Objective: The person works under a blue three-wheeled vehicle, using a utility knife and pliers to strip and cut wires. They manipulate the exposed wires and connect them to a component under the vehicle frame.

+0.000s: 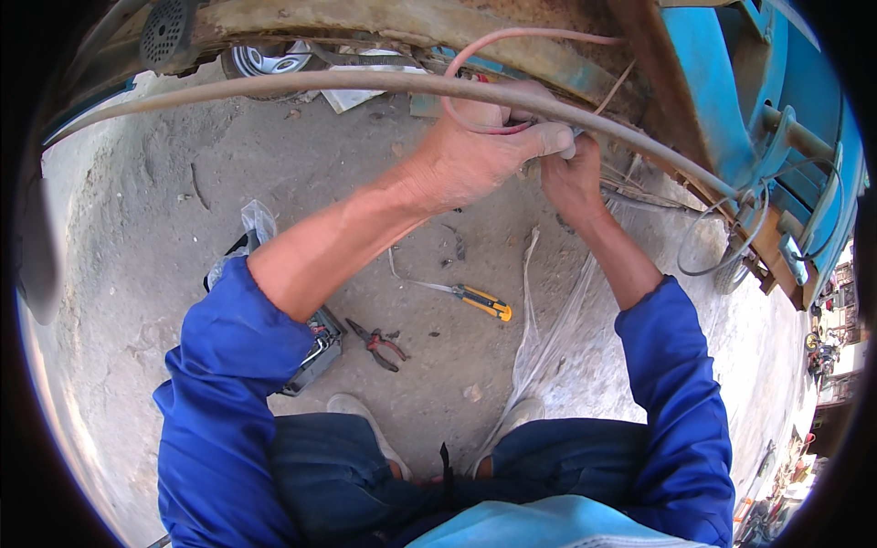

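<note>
In the head view, the left hand is raised to a rusty beam, its thumb and fingers closed on the red wire, which loops across the pipe and runs into its grip; holding it that near the end probably keeps the tip steady. The right hand meets it there, fingertips against fingertips, seemingly so that both can work one small spot; what its own grip holds, if anything, is hidden, so I cannot tell how tight it is. Both hands reach past the pipe, which crosses in front of the left one. On the ground, the pliers lie open just off the right edge of the toolbox, and the knife rests left of the crumpled left edge of the plastic sheet. Both tools are between the feet and the beam, likely put down there to leave both hands free yet stay within easy reach.
</note>
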Demonstrator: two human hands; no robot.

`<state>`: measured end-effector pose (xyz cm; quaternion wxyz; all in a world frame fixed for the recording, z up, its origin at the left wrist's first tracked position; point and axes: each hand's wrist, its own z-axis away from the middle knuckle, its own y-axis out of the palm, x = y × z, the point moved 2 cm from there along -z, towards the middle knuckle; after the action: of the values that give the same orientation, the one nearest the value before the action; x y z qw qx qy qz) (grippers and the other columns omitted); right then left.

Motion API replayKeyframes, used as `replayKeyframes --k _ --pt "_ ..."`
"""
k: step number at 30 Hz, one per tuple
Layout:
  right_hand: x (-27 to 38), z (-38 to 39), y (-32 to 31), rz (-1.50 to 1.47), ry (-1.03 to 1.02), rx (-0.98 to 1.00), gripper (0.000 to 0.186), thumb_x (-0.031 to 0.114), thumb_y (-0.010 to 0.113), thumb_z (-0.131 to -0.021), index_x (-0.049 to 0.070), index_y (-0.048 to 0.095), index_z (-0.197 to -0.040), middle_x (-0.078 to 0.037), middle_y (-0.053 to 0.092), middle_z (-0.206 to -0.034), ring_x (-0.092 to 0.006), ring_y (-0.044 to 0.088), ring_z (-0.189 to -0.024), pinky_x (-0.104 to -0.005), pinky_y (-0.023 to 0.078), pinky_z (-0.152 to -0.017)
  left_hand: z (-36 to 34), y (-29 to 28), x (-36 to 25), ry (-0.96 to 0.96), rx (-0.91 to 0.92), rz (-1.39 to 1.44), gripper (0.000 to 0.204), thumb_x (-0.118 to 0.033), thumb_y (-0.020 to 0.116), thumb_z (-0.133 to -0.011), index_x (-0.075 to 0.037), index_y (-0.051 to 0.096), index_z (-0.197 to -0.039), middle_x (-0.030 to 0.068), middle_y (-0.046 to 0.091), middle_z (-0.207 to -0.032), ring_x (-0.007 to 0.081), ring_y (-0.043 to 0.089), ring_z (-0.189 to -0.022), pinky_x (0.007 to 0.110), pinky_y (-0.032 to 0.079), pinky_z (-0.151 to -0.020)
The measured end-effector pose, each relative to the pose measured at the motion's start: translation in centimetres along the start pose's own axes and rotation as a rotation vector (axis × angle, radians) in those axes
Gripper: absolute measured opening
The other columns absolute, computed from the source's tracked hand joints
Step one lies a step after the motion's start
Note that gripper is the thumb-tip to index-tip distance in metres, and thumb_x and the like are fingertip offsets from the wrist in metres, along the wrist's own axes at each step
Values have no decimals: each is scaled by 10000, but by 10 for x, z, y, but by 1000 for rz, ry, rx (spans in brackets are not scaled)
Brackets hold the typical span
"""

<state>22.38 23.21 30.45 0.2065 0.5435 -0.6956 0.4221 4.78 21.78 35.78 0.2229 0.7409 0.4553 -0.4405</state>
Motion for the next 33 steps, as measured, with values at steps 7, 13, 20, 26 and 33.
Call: replayKeyframes --k 7,13,20,26,33 --pt "3 -1 8 -115 -2 -40 285 -55 581 -965 5 621 -1241 -56 682 -1189 -133 608 -1094 -307 502 -956 6 12 -5 86 -177 -137 69 -97 734 -898 -46 719 -941 -18 674 -858 65 572 -775 243 479 -692" --pt "1 -3 10 -194 14 -32 346 -31 634 -941 7 574 -1280 -49 661 -1184 -120 601 -1099 -298 502 -946 8 15 -5 136 -253 -311 74 -89 722 -877 -37 694 -921 0 647 -804 74 548 -723 259 469 -658" --pt "-1 -2 12 -394 54 -46 358 -16 680 -916 24 586 -1259 -34 639 -1194 -117 600 -1093 -299 497 -952 8 17 5 173 -276 -341 96 -84 704 -865 -19 659 -920 42 636 -841 124 547 -720 301 473 -658" --pt "14 -1 10 50 -15 22 390 -2 697 -912 34 569 -1278 -32 621 -1232 -116 588 -1118 -307 500 -959 10 14 0 167 -272 -371 133 -82 689 -854 -14 645 -960 78 626 -854 182 543 -705 315 480 -666" --pt "6 -3 18 -166 16 -10 363 -10 618 -961 24 539 -1314 -53 620 -1240 -151 597 -1125 -323 505 -958 12 10 2 222 -369 -290 278 -208 736 -849 -74 655 -1079 118 653 -760 281 640 -667 390 521 -632"
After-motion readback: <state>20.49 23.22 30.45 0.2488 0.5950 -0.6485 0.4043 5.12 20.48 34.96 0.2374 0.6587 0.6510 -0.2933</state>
